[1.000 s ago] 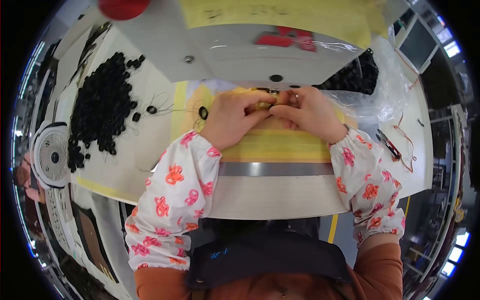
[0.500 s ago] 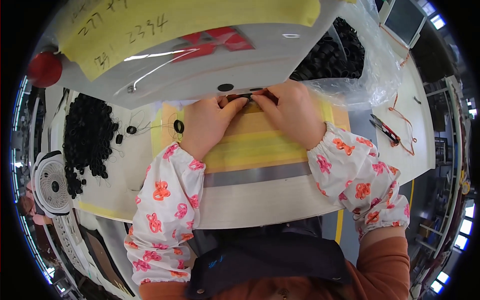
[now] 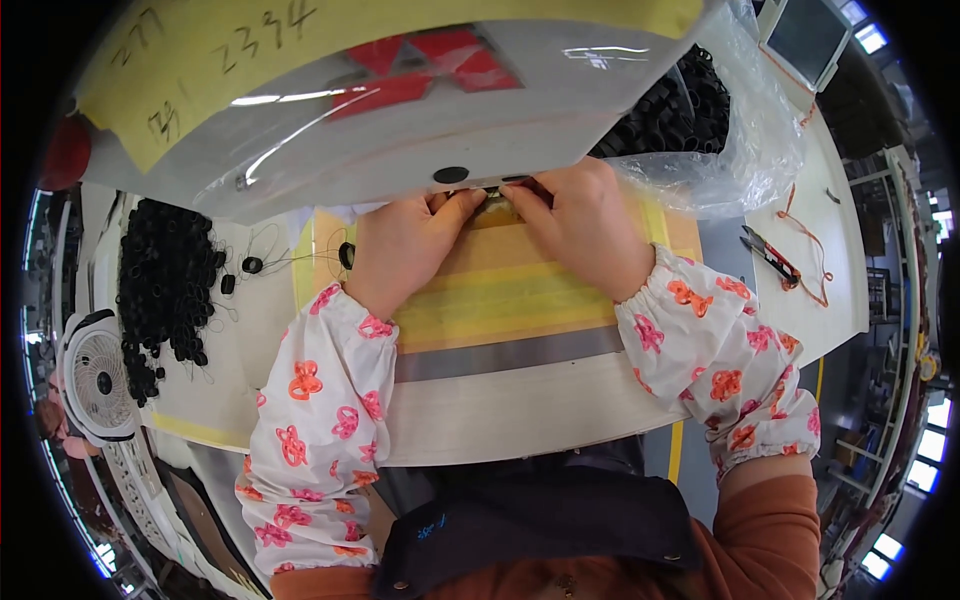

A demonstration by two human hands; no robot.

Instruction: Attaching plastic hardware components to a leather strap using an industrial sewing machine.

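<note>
My left hand (image 3: 405,250) and my right hand (image 3: 585,235) meet fingertip to fingertip under the front edge of a white machine housing (image 3: 400,130). Together they pinch a small dark and yellowish part (image 3: 495,205) just below the housing's black hole (image 3: 451,175); most of the part is hidden by my fingers. Both hands rest over a work board covered in yellow tape (image 3: 500,290). My forearms wear white sleeve covers with orange bows. A black ring (image 3: 347,255) on a thin wire lies just left of my left hand.
A heap of black rings (image 3: 165,280) lies at the left, with a few loose ones near it. A clear plastic bag of more black rings (image 3: 700,110) sits at the upper right. Red-handled cutters (image 3: 772,258) lie at the right. A small white fan (image 3: 100,385) stands at the far left.
The view has closed in on the machine, whose housing now fills the top. My hands stay together on the small part, pushed further under the housing's edge.
</note>
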